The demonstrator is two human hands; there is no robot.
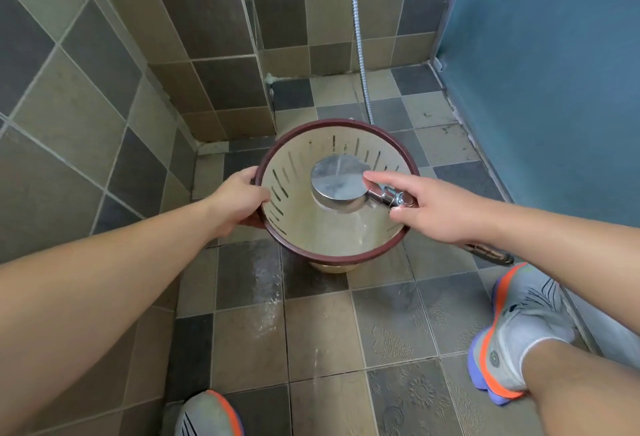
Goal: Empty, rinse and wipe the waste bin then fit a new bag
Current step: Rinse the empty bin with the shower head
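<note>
So I'm mid-rinse here. My left hand point(239, 195) grips the dark rim of the waste bin point(337, 241), which sits on the tiled floor point(311, 342) near the shower's back corner, tipped toward me. My right hand point(429, 207) holds the shower head point(337, 177) over the mouth, forefinger stretched along it, spraying inside. Next I'd guess: swirl, tip it out, then wipe. Walls crowd left and right; the open floor is toward my shoes point(512, 335).

Bare forearms, grey trainers point(519, 328) with orange trim, white socks point(535, 349)
</note>
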